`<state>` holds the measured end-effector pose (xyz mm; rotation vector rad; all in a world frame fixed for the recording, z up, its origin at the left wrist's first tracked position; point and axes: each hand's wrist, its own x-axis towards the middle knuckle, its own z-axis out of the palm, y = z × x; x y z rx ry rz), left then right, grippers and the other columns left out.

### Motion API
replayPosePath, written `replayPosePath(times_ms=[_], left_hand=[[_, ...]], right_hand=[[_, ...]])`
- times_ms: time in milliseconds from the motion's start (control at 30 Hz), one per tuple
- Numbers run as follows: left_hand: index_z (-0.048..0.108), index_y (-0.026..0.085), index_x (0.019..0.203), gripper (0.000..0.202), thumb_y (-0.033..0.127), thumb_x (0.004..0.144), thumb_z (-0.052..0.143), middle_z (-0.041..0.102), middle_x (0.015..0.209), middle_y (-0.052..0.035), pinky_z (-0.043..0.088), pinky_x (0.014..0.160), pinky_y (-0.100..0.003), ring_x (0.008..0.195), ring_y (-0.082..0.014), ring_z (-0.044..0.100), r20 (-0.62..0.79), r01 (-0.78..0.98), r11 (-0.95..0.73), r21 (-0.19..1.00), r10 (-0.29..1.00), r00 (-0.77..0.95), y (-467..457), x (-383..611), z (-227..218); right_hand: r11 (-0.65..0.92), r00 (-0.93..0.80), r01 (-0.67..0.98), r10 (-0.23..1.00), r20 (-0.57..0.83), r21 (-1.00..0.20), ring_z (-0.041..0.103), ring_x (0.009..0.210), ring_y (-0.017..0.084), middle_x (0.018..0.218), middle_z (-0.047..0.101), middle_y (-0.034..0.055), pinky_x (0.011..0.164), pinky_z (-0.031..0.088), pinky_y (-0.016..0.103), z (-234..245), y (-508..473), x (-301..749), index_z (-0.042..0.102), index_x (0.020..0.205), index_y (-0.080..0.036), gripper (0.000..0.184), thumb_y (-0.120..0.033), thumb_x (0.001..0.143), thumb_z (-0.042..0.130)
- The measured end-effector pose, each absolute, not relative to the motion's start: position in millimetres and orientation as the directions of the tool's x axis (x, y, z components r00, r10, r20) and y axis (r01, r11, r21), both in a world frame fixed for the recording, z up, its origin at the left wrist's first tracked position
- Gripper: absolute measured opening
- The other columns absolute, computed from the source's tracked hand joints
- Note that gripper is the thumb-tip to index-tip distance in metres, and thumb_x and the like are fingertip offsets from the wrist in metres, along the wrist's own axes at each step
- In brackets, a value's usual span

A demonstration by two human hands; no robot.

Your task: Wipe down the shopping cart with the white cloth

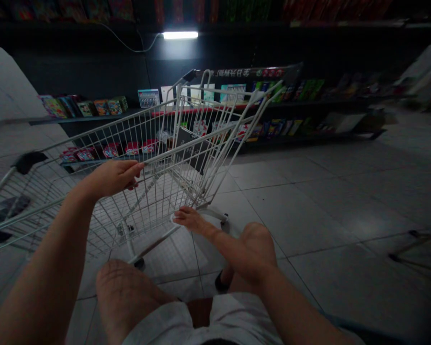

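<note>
A wire shopping cart [158,191] stands in front of my knees, its handle bar [244,73] towards the back right. Over the near top rail of its basket lies my left hand [115,178], with the fingers curled around the rail. Lower down, my right hand [191,218] reaches to the cart's lower frame, below the basket. A small white piece [173,219], like a cloth or wipe, shows at its fingertips against the frame bar. Most of that piece is hidden by the fingers. The dark panel of the child seat [190,148] hangs inside the cart.
Behind the cart run dark shelves [104,115] with boxes and packets. A lit tube lamp [180,35] hangs there on a cable. Pale floor tiles [309,206] extend to the right, where thin dark legs of a stand [409,249] show. My knees are close below the cart.
</note>
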<state>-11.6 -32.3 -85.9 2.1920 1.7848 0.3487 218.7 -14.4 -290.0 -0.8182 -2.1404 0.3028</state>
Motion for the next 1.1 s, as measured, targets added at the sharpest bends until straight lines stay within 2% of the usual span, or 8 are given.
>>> replayPosePath(times_ms=[100, 300, 433, 567, 700, 833, 933, 1100], left_hand=[[0.059, 0.020, 0.085, 0.052, 0.064, 0.089, 0.032, 0.072, 0.075, -0.0058, 0.051, 0.068, -0.030, 0.068, -0.0180, 0.067, -0.008, 0.911, -0.179, 0.372, 0.981, 0.195, -31, -12, -87], [0.060, 0.017, 0.089, 0.052, 0.061, 0.092, 0.031, 0.072, 0.078, -0.0062, 0.050, 0.069, -0.029, 0.070, -0.0166, 0.067, -0.013, 0.917, -0.193, 0.350, 0.977, 0.211, -33, -11, -85], [0.060, 0.018, 0.091, 0.054, 0.063, 0.091, 0.032, 0.072, 0.077, -0.0068, 0.051, 0.070, -0.030, 0.071, -0.0186, 0.069, -0.004, 0.907, -0.196, 0.373, 0.977, 0.213, -32, -15, -88], [0.059, 0.019, 0.086, 0.055, 0.068, 0.088, 0.033, 0.073, 0.077, -0.0088, 0.053, 0.068, -0.032, 0.070, -0.0214, 0.069, 0.002, 0.894, -0.189, 0.407, 0.979, 0.206, -31, -20, -90], [0.057, 0.019, 0.086, 0.050, 0.064, 0.090, 0.036, 0.072, 0.079, -0.0070, 0.053, 0.071, -0.030, 0.071, -0.0197, 0.068, -0.032, 0.881, -0.181, 0.438, 0.976, 0.217, -38, -23, -86], [0.059, 0.018, 0.086, 0.050, 0.066, 0.087, 0.043, 0.072, 0.077, -0.0050, 0.053, 0.070, -0.030, 0.071, -0.0192, 0.067, -0.061, 0.868, -0.135, 0.478, 0.981, 0.186, -46, -31, -83], [0.062, 0.020, 0.082, 0.050, 0.066, 0.086, 0.044, 0.071, 0.074, -0.0033, 0.053, 0.070, -0.030, 0.070, -0.0185, 0.065, -0.091, 0.854, -0.092, 0.512, 0.983, 0.160, -51, -43, -84], [0.069, 0.024, 0.088, 0.048, 0.063, 0.088, 0.042, 0.075, 0.089, -0.0021, 0.052, 0.085, -0.035, 0.087, -0.0216, 0.067, -0.035, 0.921, -0.116, 0.371, 0.990, 0.139, -56, -46, -71]], right_hand=[[0.602, -0.307, 0.425, 0.798, 0.518, -0.676, 0.065, 0.092, 0.014, 0.096, 0.070, 0.0057, 0.102, 0.054, 0.040, -246, 22, 244, 0.076, 0.081, -0.017, 0.026, -0.017, 0.093, 0.053], [0.710, -0.069, 0.609, 0.493, 0.867, -0.355, 0.041, 0.132, 0.030, 0.122, 0.056, 0.0060, 0.115, 0.034, 0.057, -174, 68, 248, 0.069, 0.119, -0.035, 0.034, -0.024, 0.096, 0.046], [0.777, -0.360, 0.610, 0.444, 0.820, -0.153, 0.051, 0.113, 0.024, 0.113, 0.063, 0.0038, 0.106, 0.043, 0.045, -256, 45, 195, 0.072, 0.109, -0.038, 0.032, -0.023, 0.095, 0.048], [0.905, -0.731, 0.418, 0.282, 0.621, 0.081, 0.056, 0.104, 0.018, 0.108, 0.069, 0.0015, 0.089, 0.052, 0.034, -341, 27, 189, 0.074, 0.098, -0.035, 0.025, -0.023, 0.095, 0.053], [0.901, -0.762, 0.363, 0.140, 0.633, 0.237, 0.058, 0.102, 0.017, 0.108, 0.071, 0.0005, 0.088, 0.052, 0.033, -297, 38, 245, 0.073, 0.098, -0.032, 0.023, -0.022, 0.095, 0.052], [0.668, -0.216, 0.741, 0.147, 0.965, 0.064, 0.058, 0.112, 0.023, 0.118, 0.065, 0.0078, 0.099, 0.046, 0.046, -170, 67, 327, 0.071, 0.108, -0.026, 0.025, -0.022, 0.094, 0.050], [0.529, 0.161, 0.833, 0.052, 0.986, -0.164, 0.054, 0.120, 0.025, 0.125, 0.060, 0.0142, 0.104, 0.041, 0.048, -100, 91, 377, 0.066, 0.116, -0.016, 0.035, -0.017, 0.093, 0.040], [0.562, 0.136, 0.796, 0.196, 0.971, -0.225, 0.050, 0.125, 0.023, 0.129, 0.056, 0.0081, 0.105, 0.040, 0.048, -118, 110, 359, 0.064, 0.117, -0.021, 0.041, -0.009, 0.087, 0.040]])
